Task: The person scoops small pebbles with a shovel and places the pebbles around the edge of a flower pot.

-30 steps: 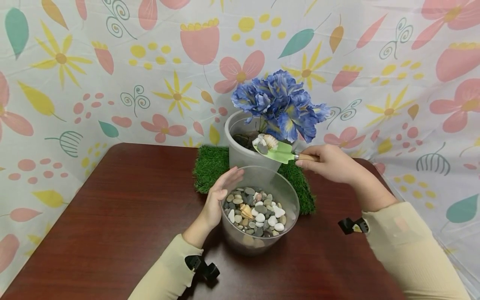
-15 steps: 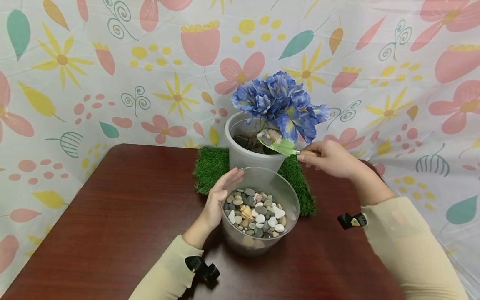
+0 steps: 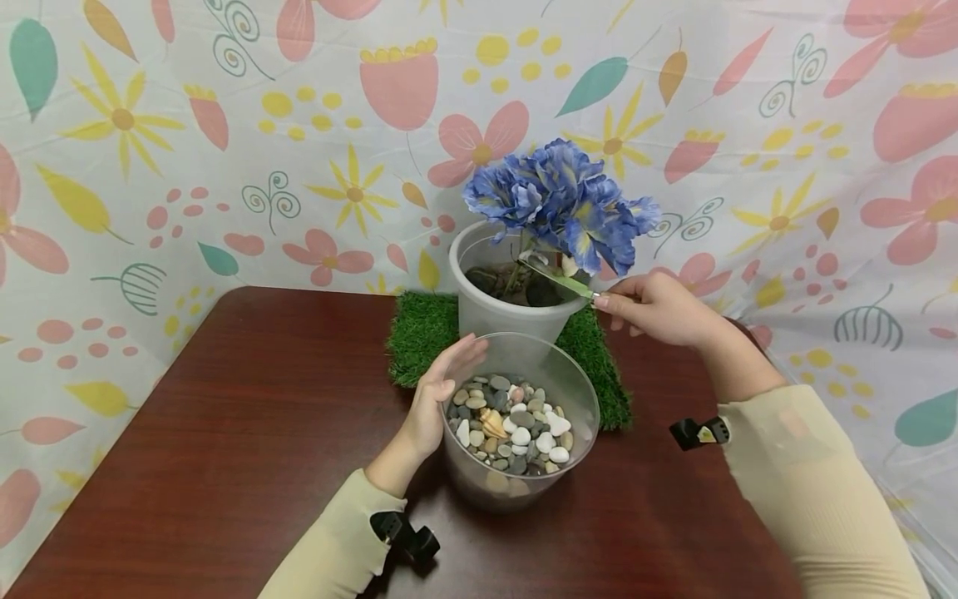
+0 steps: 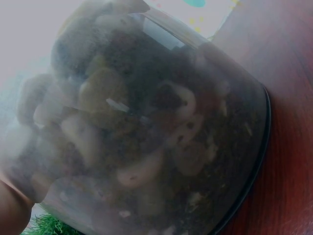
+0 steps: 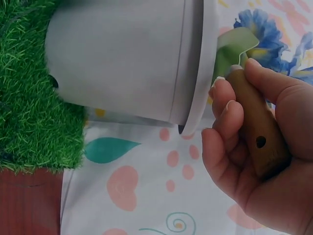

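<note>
My right hand (image 3: 659, 308) grips the wooden handle (image 5: 259, 127) of a small green trowel (image 3: 570, 284). The trowel's blade is tilted on edge over the opening of a grey-white flowerpot (image 3: 509, 322), with a pale piece beside it under the blooms. Blue artificial flowers (image 3: 557, 200) rise from the pot and partly cover the blade. My left hand (image 3: 430, 403) rests with straight fingers against the left side of a clear plastic bucket (image 3: 486, 492). Inside the bucket lie pebbles (image 3: 521, 418) and a tan spiral seashell (image 3: 492, 423). The bucket's hazy wall fills the left wrist view.
Beneath the pot lies a green artificial turf mat (image 3: 422, 341), seen also in the right wrist view. Everything stands on a dark red-brown wooden table (image 3: 284, 416). A white floral cloth (image 3: 299, 150) hangs just behind the table and pot.
The trowel has moved into the pot's opening and turned on edge; the shell and stones heaped on its blade have mostly gone from view. The left hand and bucket stay put.
</note>
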Demonstrator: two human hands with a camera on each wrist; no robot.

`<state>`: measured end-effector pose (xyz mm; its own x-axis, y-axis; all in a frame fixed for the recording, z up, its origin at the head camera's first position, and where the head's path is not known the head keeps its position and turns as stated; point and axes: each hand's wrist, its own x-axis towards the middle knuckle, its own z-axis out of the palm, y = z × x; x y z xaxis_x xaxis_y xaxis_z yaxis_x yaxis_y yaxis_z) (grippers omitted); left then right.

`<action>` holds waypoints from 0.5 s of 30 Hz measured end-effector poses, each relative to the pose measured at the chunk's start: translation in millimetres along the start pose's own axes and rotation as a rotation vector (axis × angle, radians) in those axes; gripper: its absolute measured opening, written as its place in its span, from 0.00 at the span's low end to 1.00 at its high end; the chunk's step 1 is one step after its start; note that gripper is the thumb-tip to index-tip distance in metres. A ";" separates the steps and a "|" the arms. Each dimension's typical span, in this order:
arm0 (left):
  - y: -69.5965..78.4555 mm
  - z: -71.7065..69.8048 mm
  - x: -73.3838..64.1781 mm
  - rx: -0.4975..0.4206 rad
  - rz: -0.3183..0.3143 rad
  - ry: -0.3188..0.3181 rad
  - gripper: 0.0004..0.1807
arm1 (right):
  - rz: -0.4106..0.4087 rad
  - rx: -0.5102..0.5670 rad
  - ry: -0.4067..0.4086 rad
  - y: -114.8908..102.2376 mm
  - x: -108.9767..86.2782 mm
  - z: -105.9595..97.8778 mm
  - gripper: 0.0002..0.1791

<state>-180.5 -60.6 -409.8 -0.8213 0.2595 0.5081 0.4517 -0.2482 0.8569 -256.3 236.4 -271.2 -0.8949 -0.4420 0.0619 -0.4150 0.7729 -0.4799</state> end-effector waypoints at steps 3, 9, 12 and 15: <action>-0.1 -0.2 -0.1 0.001 0.005 0.001 0.37 | 0.011 0.011 -0.004 -1.0 0.1 -0.1 0.17; 0.2 -0.1 -0.2 0.003 -0.004 0.001 0.37 | 0.008 0.031 0.001 -1.4 -1.1 -0.7 0.17; -0.1 -0.4 -0.2 0.005 -0.010 0.003 0.37 | 0.002 0.040 0.007 -0.4 -0.8 -0.5 0.17; -0.7 -0.9 0.1 0.008 -0.009 0.001 0.37 | 0.011 0.047 0.011 1.4 0.3 0.1 0.19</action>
<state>-181.2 -61.3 -410.4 -0.8260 0.2607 0.4998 0.4467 -0.2383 0.8624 -257.1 237.4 -271.9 -0.9013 -0.4282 0.0661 -0.3971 0.7554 -0.5213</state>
